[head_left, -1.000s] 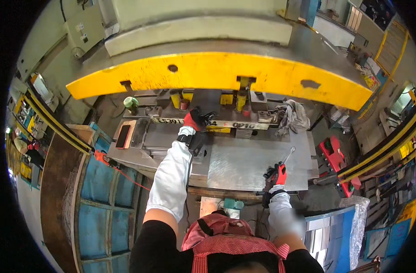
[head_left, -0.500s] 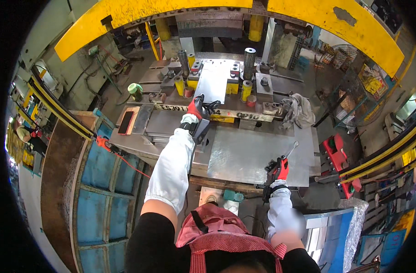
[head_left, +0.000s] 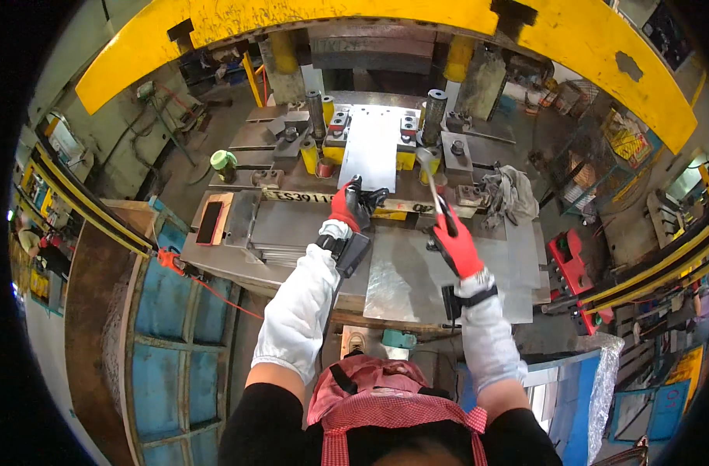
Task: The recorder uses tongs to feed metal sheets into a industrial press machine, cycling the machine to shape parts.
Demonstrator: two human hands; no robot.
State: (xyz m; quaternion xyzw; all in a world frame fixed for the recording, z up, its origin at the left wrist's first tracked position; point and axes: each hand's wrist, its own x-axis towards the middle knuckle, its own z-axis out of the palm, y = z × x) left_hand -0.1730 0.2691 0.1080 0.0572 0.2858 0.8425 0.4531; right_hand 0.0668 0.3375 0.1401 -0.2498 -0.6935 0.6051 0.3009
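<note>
My left hand (head_left: 357, 205), in a red and black glove, is at the near edge of a bright, narrow metal sheet (head_left: 370, 147). Its fingers appear closed on that edge, though the underside is hidden. The sheet lies lengthwise on a press die, between posts and yellow blocks. My right hand (head_left: 457, 242), gloved alike, grips a slender light metal rod (head_left: 432, 182) with a rounded head. I cannot make out the tool's exact kind. It points up and away, its head over the die's right side, to the right of the sheet. Below that hand lies a wide grey metal plate (head_left: 401, 287).
A yellow beam (head_left: 339, 12) arches across the far side. Stacked sheets (head_left: 284, 233) and a phone-like dark slab (head_left: 210, 223) lie at left, near a green-capped jar (head_left: 224, 165). A grey rag (head_left: 511, 194) rests at right. Dark cylindrical posts (head_left: 434, 116) rise from the die.
My right hand has lifted from above the wide plate and moved forward and left, swinging the rod toward the die. My left hand stays at the sheet's near edge. The view has shifted slightly.
</note>
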